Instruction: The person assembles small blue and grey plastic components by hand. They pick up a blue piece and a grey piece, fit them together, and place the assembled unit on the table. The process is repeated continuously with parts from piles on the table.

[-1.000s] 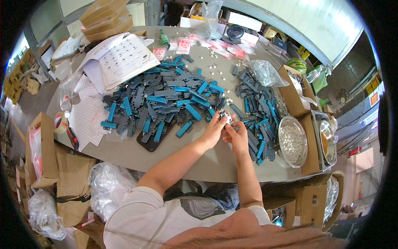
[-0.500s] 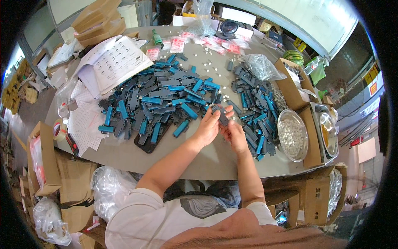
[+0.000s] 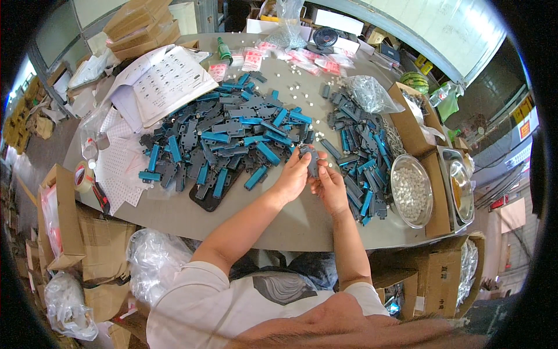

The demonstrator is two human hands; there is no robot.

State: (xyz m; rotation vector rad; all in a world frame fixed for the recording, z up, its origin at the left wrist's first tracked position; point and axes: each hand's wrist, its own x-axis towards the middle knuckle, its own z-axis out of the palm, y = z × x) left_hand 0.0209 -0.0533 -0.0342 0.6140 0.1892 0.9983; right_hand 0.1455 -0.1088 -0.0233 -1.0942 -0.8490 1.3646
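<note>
Dark grey part (image 3: 312,157), pinched between left hand (image 3: 292,177), right hand (image 3: 331,189) fingertips

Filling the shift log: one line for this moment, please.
hands: left hand and right hand together hold grey part | over table

The fingers (image 3: 307,158) cover most of the small dark part (image 3: 312,164), perhaps too small to identify.

Pink-white sachets (image 3: 253,58) at table's far edge; brown cartons (image 3: 138,24) far-left.
</note>
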